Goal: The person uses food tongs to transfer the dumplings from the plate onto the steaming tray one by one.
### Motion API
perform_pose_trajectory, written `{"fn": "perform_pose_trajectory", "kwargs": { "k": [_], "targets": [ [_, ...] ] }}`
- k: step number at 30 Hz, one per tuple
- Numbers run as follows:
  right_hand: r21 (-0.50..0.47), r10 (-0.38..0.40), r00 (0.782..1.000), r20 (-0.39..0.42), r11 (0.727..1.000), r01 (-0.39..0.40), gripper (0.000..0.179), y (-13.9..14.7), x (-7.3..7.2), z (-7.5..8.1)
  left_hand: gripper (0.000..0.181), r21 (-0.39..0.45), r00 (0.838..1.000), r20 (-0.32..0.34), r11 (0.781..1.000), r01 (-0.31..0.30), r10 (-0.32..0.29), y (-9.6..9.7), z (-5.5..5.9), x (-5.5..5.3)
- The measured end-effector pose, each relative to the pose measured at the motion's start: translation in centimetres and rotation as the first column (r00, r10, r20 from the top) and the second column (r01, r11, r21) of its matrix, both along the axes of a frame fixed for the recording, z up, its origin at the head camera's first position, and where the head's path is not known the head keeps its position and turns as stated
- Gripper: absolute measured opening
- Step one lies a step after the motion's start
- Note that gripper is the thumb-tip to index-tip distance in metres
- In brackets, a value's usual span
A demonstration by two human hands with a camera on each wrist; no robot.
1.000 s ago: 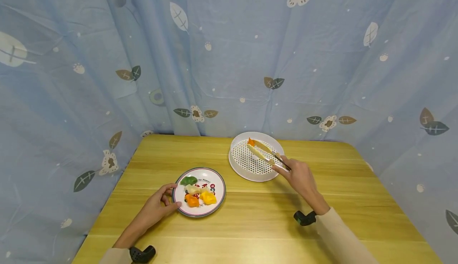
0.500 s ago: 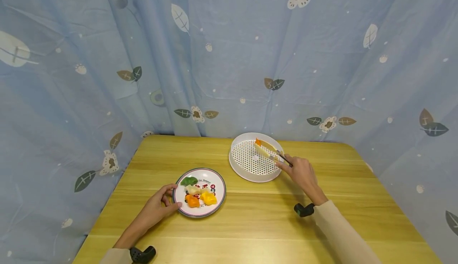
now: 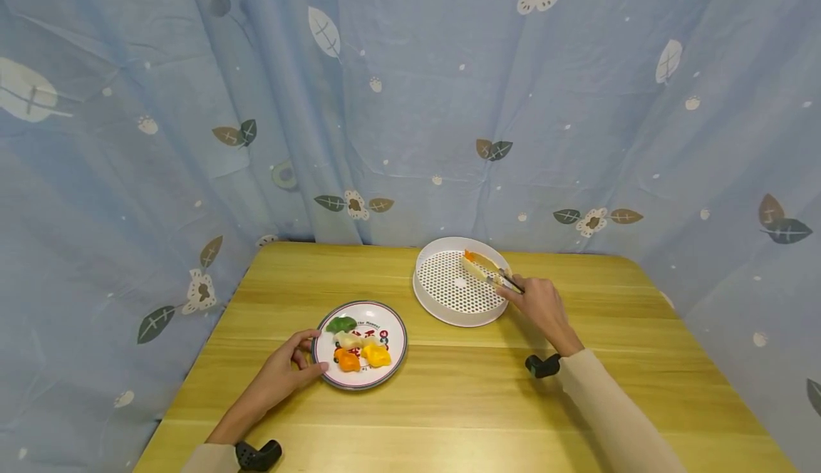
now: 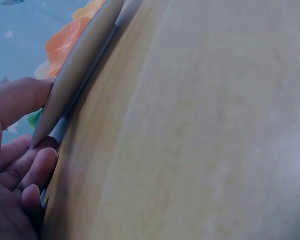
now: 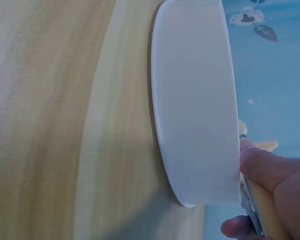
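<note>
My right hand [image 3: 541, 308] grips pale-tipped tongs [image 3: 482, 273] over the right side of a round white steamer basket [image 3: 458, 319] with a perforated bottom. An orange dumpling-like piece [image 3: 469, 254] is at the tongs' tips; whether it touches the bottom cannot be told. My left hand [image 3: 282, 373] holds the left rim of a white plate [image 3: 368, 310], thumb on top and fingers below, as the left wrist view shows. On the plate lie a green dumpling [image 3: 341, 324], whitish ones [image 3: 347, 340], an orange one [image 3: 348, 360] and a yellow one [image 3: 376, 355]. The basket's wall hides the tips in the right wrist view.
Both the plate and the basket stand on a wooden table [image 3: 462, 394], the basket farther back and to the right. A blue patterned curtain [image 3: 410, 102] hangs behind the table and along its sides.
My right hand has moved the tongs and the orange piece rightward and slightly lower over the basket. The left hand and the plate have stayed in place.
</note>
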State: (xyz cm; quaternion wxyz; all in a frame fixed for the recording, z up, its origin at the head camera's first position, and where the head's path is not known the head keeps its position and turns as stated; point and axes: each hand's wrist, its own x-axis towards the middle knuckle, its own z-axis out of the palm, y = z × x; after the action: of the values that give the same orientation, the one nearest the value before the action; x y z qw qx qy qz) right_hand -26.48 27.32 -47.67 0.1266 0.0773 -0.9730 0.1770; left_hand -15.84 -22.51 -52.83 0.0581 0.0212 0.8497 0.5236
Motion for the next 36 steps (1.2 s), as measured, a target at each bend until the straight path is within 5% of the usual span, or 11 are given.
{"fn": "perform_pose_trajectory", "kwargs": {
  "k": [19,36],
  "targets": [
    [0.042,-0.075,0.994,0.078,0.997,0.072,0.052,-0.1,-0.4,0.4,0.065,0.013,1.000,0.010,1.000,-0.008,0.008,0.4,0.1,0.2],
    [-0.014,0.031,0.997,-0.071,0.999,-0.033,0.046,-1.0,2.2,1.6,0.065,0.000,1.000,0.007,1.000,-0.009,0.009,0.2,0.1,0.1]
  ]
}}
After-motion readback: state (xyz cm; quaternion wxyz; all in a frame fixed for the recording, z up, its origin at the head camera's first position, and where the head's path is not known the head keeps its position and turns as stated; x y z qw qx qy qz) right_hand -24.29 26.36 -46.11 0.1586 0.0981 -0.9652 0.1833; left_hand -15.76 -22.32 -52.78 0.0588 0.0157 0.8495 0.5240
